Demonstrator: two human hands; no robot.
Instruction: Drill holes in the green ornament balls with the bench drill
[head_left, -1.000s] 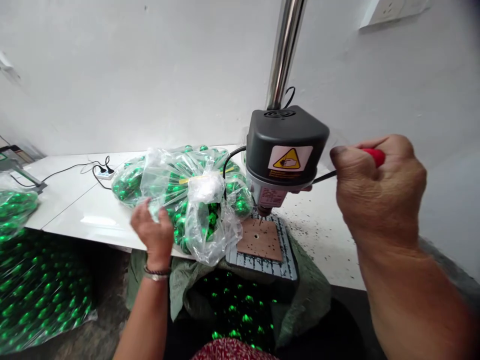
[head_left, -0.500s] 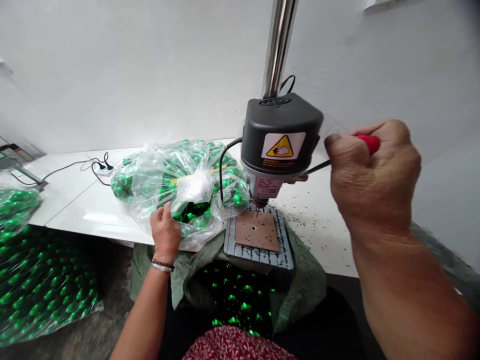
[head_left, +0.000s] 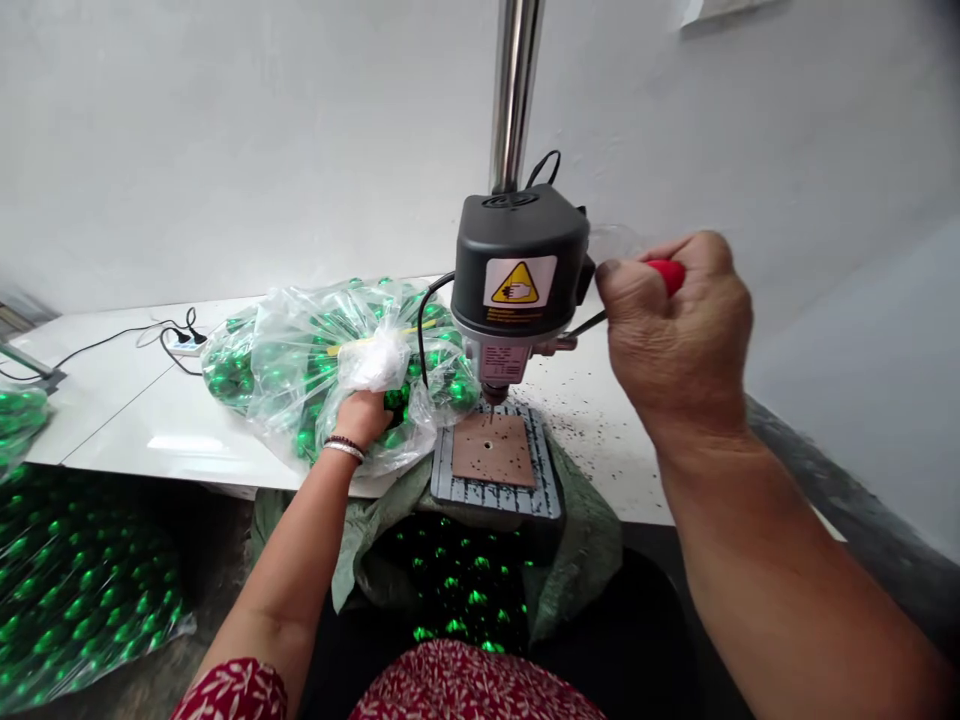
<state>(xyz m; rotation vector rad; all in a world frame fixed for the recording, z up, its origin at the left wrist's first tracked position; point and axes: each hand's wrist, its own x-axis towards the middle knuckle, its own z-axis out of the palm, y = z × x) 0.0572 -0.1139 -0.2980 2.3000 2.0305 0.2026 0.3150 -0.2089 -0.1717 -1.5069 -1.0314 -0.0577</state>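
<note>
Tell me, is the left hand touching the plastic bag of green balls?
Touching. The head view shows the left hand reaching into the plastic bag, its fingers hidden among the green balls.

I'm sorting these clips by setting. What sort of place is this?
Probably a small workshop doing piecework. A bench drill press stands on a white table, clear bags of shiny green beads lie beside it, and dark drilling chips speckle the tabletop.

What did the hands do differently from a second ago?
The left hand moved from the outside of the clear bag of green pieces into its opening. The right hand stayed closed on the red-tipped lever of the small drill press.
</note>
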